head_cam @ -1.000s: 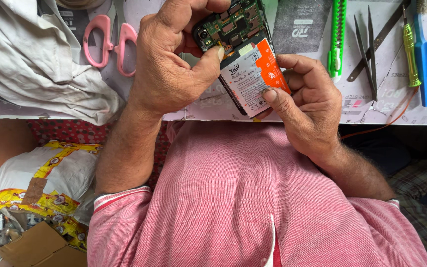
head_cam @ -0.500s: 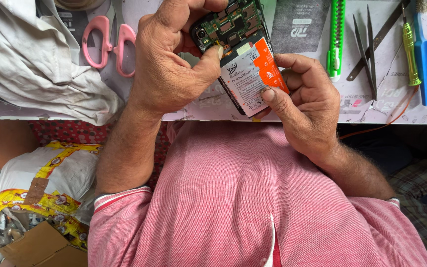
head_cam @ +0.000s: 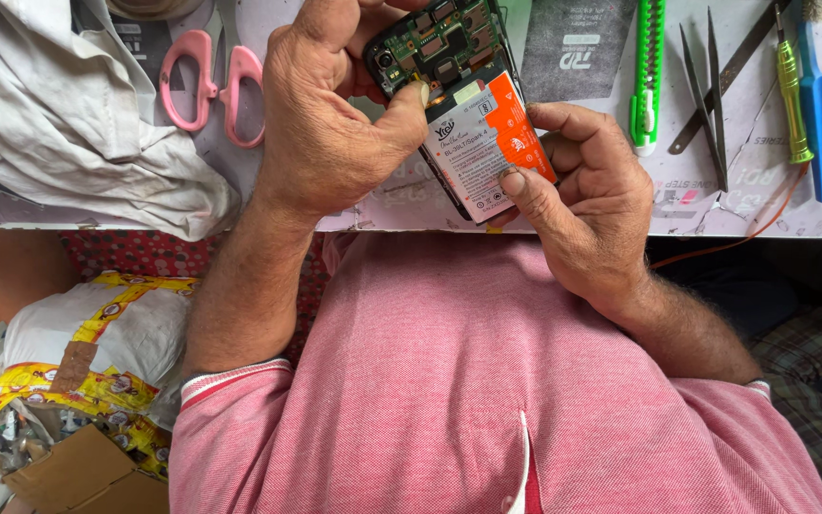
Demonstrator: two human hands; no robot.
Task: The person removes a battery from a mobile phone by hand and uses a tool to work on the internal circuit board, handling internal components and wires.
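Opened phone (head_cam: 449, 90), back cover off, held tilted above the worktop (head_cam: 620, 205) edge, between both my hands. Green circuit board (head_cam: 435, 38) exposed at the far end; white battery (head_cam: 473, 152) with an orange band seated in the near half.

My left hand (head_cam: 330, 124) wraps the phone's left side, fingers curled round the far end, thumb tip pressed on the battery's upper left corner. My right hand (head_cam: 587, 214) cradles the phone from the right and underneath; fingers bent, thumb flat on the battery's lower right edge. Both hands clamped on the phone, nothing spread.

Left of my left fingers: pink-handled scissors (head_cam: 211, 81) flat on the worktop, then a crumpled white cloth (head_cam: 68, 124) further out.

Beyond my right fingers: dark grey card (head_cam: 577, 48), and just right of it a green utility knife (head_cam: 647, 71). Further right, metal tweezers (head_cam: 701, 90), a green-handled screwdriver (head_cam: 790, 90), a blue-handled tool (head_cam: 815, 114). Thin orange wire (head_cam: 763, 219) trails along the worktop edge.

Below the worktop, left of my arm: taped white parcel (head_cam: 88, 333), cardboard box (head_cam: 88, 471).
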